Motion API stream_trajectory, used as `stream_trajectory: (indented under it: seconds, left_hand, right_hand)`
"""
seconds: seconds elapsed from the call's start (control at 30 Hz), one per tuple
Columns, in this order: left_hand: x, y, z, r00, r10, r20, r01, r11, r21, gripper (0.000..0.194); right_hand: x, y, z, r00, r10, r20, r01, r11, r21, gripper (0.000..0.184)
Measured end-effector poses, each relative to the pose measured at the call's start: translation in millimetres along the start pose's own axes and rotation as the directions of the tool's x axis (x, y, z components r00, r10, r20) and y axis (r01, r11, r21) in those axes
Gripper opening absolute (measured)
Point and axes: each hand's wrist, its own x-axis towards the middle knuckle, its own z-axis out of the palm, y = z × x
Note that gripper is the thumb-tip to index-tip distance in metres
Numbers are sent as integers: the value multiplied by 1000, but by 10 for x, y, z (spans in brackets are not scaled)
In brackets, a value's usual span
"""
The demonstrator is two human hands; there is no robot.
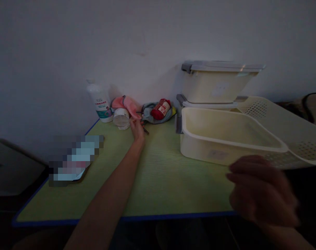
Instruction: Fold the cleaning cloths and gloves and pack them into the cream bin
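Observation:
My left hand reaches to the back of the table, its fingers bent together at the lower end of a pink cloth. A small dark object sticks out beside these fingers; its kind is unclear, and what they grip is hidden. Just left of the hand lies a clear, round container. To its right, a red roll with a white label rests on a grey-blue cloth. My right hand, blurred, hovers near the front right with curled fingers and nothing visible in them.
A cream bin stands open on the right. Behind it, a lidded box is stacked on another, beside a perforated basket. A white bottle stands at the back left. A pixelated phone-like object lies near the left edge.

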Motion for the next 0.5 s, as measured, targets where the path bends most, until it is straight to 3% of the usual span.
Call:
stream_trajectory:
  seconds: [0.03,0.07,0.17,0.27,0.37,0.5]
  left_hand:
    - [20,-17,-1,1000,-6,3,6,1000,12,9]
    - [35,-30,-1,1000,-9,7,9,1000,26,8]
    - [54,-41,4,1000,-4,22,3,998,68,5]
    - [53,-35,9,999,1,37,-5,994,108,5]
    - [46,-28,14,999,7,46,-14,989,150,6]
    - [21,-22,27,997,40,72,-56,973,226,8]
  right_hand:
    - [32,-101,160,970,-189,154,195,980,-27,13]
    - [67,-181,336,928,-228,294,257,964,-65,17]
    - [176,-239,877,824,2,567,121,976,-180,15]
    - [262,-84,1293,661,255,706,32,930,-366,24]
    - [289,102,1534,650,317,691,17,903,-430,29]
    - [209,228,1702,655,353,669,12,880,-476,39]
